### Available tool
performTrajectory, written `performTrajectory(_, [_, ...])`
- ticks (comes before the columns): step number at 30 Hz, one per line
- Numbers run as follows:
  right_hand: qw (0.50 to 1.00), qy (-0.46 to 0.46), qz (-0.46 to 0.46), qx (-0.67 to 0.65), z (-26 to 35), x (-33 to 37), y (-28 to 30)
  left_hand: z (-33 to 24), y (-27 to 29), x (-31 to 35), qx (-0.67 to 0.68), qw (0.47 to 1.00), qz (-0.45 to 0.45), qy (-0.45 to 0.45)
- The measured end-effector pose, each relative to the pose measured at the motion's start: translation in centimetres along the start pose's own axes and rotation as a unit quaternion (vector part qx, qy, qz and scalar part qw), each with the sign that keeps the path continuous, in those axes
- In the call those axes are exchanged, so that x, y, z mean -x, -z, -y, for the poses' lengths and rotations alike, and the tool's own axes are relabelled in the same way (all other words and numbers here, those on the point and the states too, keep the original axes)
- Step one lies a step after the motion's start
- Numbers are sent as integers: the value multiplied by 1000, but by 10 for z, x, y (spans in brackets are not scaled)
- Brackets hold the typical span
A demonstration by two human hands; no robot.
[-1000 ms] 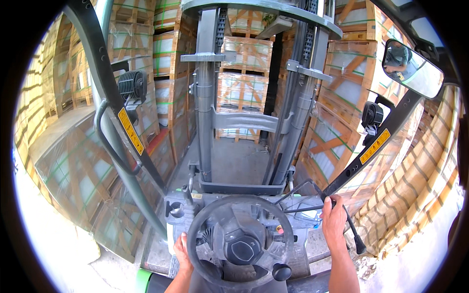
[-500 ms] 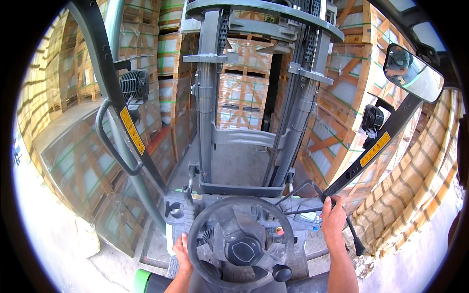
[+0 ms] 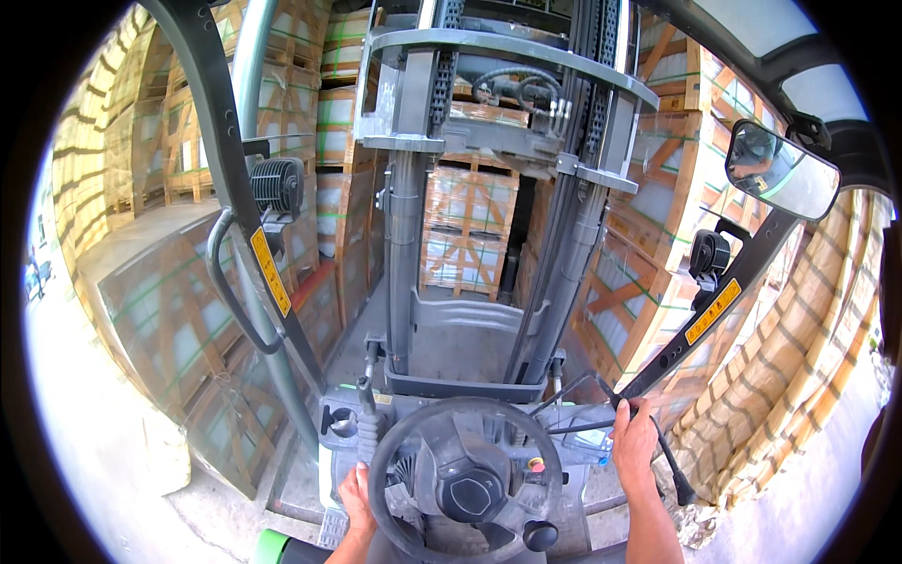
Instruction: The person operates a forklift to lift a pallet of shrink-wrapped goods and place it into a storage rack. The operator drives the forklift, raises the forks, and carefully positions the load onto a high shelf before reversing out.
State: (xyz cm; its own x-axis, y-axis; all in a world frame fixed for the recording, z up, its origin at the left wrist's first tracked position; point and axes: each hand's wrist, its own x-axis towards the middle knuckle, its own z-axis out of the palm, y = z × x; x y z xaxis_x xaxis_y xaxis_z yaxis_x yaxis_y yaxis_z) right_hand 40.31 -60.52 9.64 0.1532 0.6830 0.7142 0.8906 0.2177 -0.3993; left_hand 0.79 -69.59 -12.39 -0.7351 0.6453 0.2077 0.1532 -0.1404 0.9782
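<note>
I sit in a forklift cab looking down at a dark steering wheel [image 3: 465, 475] with a black knob on its lower right rim. My left hand [image 3: 357, 498] grips the wheel's lower left rim. My right hand [image 3: 634, 442] is closed on thin black control levers [image 3: 578, 406] right of the wheel. The grey lift mast [image 3: 498, 207] rises straight ahead, with a wrapped pallet stack [image 3: 470, 230] in the gap beyond it.
Wrapped wooden crates stand close on the left [image 3: 188, 320] and right [image 3: 658, 235], forming a narrow aisle. A work lamp [image 3: 277, 186] and grab handle [image 3: 230, 282] hang on the left cab post. A mirror [image 3: 782, 171] sits at upper right. Pale ground shows at both lower corners.
The pallet stack and side crates appear closer and larger than before; the forklift has rolled forward into the aisle. Both hands keep their holds.
</note>
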Motion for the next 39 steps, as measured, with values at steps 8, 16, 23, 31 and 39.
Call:
performTrajectory(8, [999, 39, -31, 21, -18, 27, 18, -1, 14, 34, -20, 1000, -4, 5])
performTrajectory(16, [1000, 7, -14, 14, -14, 41, 43, -7, 28, 62, 11, 1000, -11, -15])
performTrajectory(23, [997, 44, -48, 38, -17, 61, 54, -9, 45, 79, 4, 1000, -3, -16])
performTrajectory(31, [1000, -9, -1, 3, -6, 87, 78, -17, 67, 101, 17, 1000, 3, -4])
performTrajectory(39, [999, -32, -2, 1, 12, 103, 87, -17, 86, 103, 53, 999, 0, 7])
